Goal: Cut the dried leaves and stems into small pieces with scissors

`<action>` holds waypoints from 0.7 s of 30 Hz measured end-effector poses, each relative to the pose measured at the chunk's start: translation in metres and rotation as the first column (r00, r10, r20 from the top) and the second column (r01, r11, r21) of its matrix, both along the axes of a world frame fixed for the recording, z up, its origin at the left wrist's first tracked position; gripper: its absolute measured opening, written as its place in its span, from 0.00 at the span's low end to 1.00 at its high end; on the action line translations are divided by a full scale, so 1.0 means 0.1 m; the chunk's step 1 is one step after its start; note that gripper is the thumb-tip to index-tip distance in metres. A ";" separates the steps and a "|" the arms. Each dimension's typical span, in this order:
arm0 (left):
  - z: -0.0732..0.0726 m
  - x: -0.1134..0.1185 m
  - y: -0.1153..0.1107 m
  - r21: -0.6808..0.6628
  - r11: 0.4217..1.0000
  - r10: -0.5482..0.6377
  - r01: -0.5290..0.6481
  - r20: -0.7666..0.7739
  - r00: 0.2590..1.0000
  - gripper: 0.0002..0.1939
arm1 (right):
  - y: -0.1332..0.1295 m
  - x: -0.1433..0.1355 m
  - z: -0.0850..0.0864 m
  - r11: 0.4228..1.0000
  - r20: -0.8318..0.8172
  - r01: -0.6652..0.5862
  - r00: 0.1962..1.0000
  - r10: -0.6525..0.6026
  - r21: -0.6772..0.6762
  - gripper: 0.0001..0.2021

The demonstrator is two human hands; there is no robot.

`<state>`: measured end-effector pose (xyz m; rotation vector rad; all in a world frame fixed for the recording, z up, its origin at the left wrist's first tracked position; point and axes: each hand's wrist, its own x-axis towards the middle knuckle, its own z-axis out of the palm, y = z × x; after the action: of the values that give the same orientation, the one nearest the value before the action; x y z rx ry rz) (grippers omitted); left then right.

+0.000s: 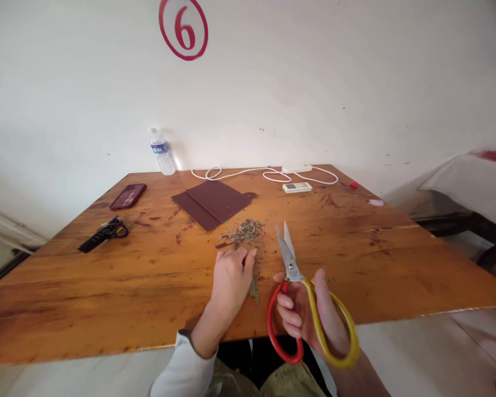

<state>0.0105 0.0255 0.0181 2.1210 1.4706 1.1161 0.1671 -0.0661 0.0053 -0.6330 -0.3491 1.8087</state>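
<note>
My right hand (300,314) is wrapped round the scissors (290,264), which have one red and one yellow handle. Their blades are slightly parted and point away from me. To the left, my left hand (233,275) is closed, palm down, just above the table. A thin greenish strip (254,291) comes out from beside its thumb; the fingertips are partly hidden. Just beyond this hand lies a small heap of grey-green clippings (247,231), with dark red scraps around it.
Dark red folded sheets (215,203) lie behind the clippings on the wooden table (128,292). A phone (128,197), a black clamp-like object (105,234) and a water bottle (162,153) are leftward. At the back are a white power strip (296,169) with its cable and a white device (297,188).
</note>
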 end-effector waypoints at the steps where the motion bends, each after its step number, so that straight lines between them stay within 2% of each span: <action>1: 0.00 0.00 -0.02 -0.038 0.999 0.009 -0.008 0.027 1.000 0.15 | 0.02 0.03 -0.03 1.000 -0.020 -0.005 1.000 0.006 0.008 0.34; 3: -0.01 0.00 -0.03 -0.080 0.997 0.020 -0.014 0.082 0.996 0.10 | 0.06 0.07 -0.09 0.999 -0.076 -0.027 0.997 0.029 0.030 0.34; 6: -0.04 0.00 -0.03 -0.020 1.000 0.010 -0.007 0.139 0.990 0.20 | 0.08 0.12 -0.18 0.996 -0.156 -0.055 0.986 0.065 0.068 0.31; 7: -0.05 -0.01 -0.02 0.011 1.000 0.000 -0.002 0.150 0.989 0.20 | 0.09 0.13 -0.20 0.996 -0.179 -0.056 0.981 0.069 0.075 0.30; 9: -0.05 -0.02 0.00 0.045 0.999 -0.015 0.009 0.142 0.990 0.09 | 0.09 0.16 -0.22 0.996 -0.215 -0.046 0.975 0.061 0.074 0.29; 10: -0.04 -0.02 0.01 0.042 0.999 -0.015 0.010 0.124 0.992 0.05 | 0.10 0.17 -0.22 0.997 -0.229 -0.042 0.972 0.056 0.068 0.28; 13: -0.01 -0.07 0.01 0.009 1.000 0.026 -0.026 0.059 0.998 0.13 | 0.12 0.20 -0.22 0.997 -0.263 -0.046 0.963 0.060 0.057 0.26; 15: -0.01 -0.11 -0.01 0.002 0.999 0.045 -0.045 0.005 0.999 0.10 | 0.12 0.20 -0.21 0.998 -0.281 -0.045 0.958 0.057 0.051 0.23; 21: -0.11 -0.19 -0.18 -0.074 0.997 -0.044 0.030 -0.194 0.980 0.07 | 0.10 0.20 -0.17 0.998 -0.272 -0.056 0.960 0.060 0.025 0.20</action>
<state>-0.0089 0.0074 0.0067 2.2515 1.5229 0.8492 0.1871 -0.0559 -0.0114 -0.3571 -0.1974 1.9181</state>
